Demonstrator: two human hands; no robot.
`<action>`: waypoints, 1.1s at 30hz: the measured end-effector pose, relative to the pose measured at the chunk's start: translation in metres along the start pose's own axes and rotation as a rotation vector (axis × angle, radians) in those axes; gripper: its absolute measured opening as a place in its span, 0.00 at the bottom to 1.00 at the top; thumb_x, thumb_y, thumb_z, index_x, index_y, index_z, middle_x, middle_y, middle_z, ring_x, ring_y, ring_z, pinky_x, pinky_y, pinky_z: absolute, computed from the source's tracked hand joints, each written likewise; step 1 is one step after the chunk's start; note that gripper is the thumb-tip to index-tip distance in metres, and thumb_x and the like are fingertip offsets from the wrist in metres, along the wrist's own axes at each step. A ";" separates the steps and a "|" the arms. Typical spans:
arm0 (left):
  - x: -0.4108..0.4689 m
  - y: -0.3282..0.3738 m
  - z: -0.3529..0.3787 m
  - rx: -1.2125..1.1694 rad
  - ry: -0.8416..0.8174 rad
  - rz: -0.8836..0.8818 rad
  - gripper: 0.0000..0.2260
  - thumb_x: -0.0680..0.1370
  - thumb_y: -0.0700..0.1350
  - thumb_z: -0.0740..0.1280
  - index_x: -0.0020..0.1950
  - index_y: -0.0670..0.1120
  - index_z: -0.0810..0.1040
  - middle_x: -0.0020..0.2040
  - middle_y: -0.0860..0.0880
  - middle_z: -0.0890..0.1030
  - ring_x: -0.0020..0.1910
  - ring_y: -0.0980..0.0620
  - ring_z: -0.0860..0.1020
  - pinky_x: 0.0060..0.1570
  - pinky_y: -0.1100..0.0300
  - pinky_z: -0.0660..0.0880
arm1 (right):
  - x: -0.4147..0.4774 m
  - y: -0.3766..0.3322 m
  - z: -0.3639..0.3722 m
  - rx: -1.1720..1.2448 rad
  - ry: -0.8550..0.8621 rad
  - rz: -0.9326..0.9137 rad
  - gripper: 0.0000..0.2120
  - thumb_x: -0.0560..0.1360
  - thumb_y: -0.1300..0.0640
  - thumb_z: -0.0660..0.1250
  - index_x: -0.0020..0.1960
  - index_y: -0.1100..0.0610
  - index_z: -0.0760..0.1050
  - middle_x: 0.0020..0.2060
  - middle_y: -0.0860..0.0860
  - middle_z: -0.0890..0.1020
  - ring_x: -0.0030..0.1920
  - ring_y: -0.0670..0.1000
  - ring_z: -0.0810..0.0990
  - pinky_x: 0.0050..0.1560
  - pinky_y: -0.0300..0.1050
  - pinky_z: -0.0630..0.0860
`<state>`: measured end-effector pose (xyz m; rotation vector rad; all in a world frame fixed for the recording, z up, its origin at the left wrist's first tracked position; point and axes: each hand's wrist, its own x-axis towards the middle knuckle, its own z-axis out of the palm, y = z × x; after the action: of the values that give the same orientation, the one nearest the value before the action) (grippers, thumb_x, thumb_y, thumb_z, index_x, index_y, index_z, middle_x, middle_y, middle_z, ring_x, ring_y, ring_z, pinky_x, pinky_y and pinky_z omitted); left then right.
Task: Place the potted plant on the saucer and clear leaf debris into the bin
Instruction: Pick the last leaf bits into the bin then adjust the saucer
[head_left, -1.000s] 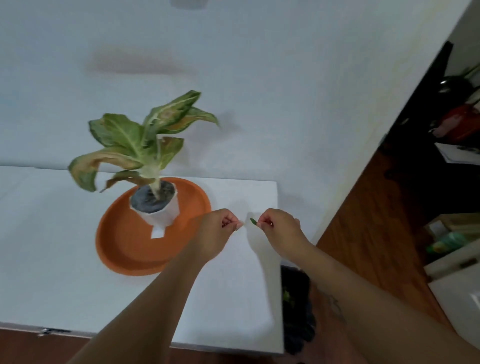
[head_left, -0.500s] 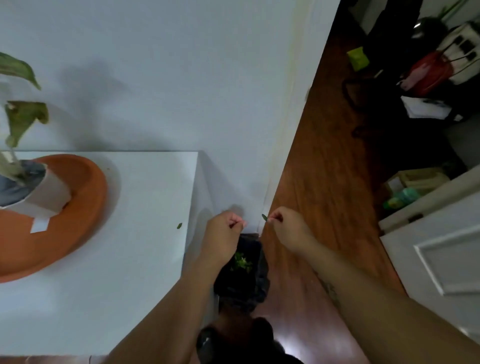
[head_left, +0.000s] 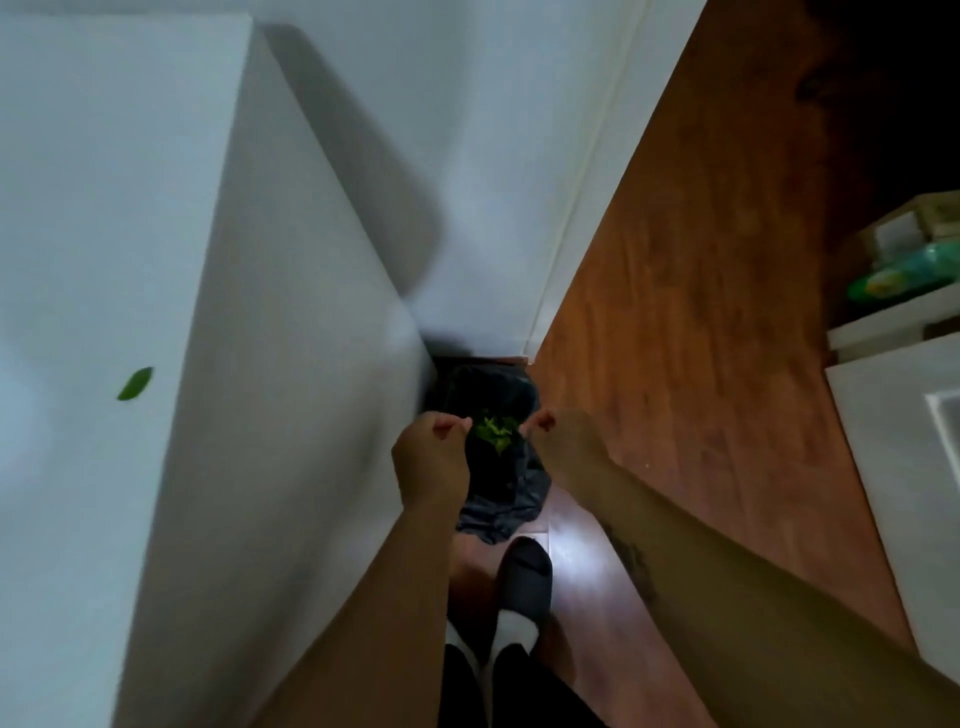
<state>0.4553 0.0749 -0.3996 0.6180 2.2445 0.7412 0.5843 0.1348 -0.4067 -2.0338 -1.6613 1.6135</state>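
The white table fills the left half of the view, its top bright and its side panel falling away toward the floor. To the right runs a reddish-brown wooden floor, met by a pale wall with a white skirting strip along its base. At the far right edge stands white furniture, with a green packet on a ledge above it. Two bare forearms reach in from the bottom of the frame. Wedged between the table's side and the wall sits a bin lined with a dark bag, its mouth open upward. A foot in a dark slipper over a white sock stands on the floor just below the bin. The left hand hovers over the bin's left rim, fingers curled in with the tips pinched together; whether it holds anything cannot be told. The right hand hovers over the right rim in the same pinched curl, and its contents are likewise too small to make out. Between the two hands, inside the bag, lies a small heap of green leaf debris. One loose green leaf lies on the table top near its right edge, well apart from the bin. The potted plant and saucer are out of view.
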 end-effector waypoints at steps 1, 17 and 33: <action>0.006 -0.008 0.007 -0.001 -0.013 -0.026 0.09 0.77 0.44 0.67 0.41 0.42 0.81 0.38 0.46 0.79 0.39 0.48 0.75 0.40 0.59 0.70 | 0.008 0.005 0.007 0.007 -0.012 -0.013 0.10 0.77 0.61 0.65 0.37 0.63 0.75 0.29 0.52 0.72 0.35 0.52 0.71 0.39 0.47 0.68; -0.023 0.030 -0.040 -0.054 -0.083 0.110 0.07 0.77 0.44 0.67 0.40 0.45 0.78 0.36 0.49 0.80 0.37 0.51 0.77 0.35 0.62 0.73 | -0.032 -0.028 -0.013 0.152 0.097 -0.159 0.09 0.78 0.57 0.64 0.42 0.59 0.80 0.34 0.50 0.80 0.35 0.48 0.77 0.36 0.42 0.72; -0.133 0.111 -0.259 -0.117 0.272 0.531 0.08 0.79 0.47 0.64 0.43 0.48 0.79 0.38 0.53 0.82 0.38 0.57 0.78 0.41 0.63 0.74 | -0.177 -0.174 -0.046 -0.131 0.201 -0.769 0.12 0.80 0.59 0.60 0.58 0.56 0.79 0.52 0.51 0.81 0.52 0.51 0.79 0.56 0.45 0.76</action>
<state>0.3781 -0.0104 -0.1104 1.1336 2.2725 1.2725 0.5221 0.1000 -0.1644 -1.2587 -2.1223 1.0192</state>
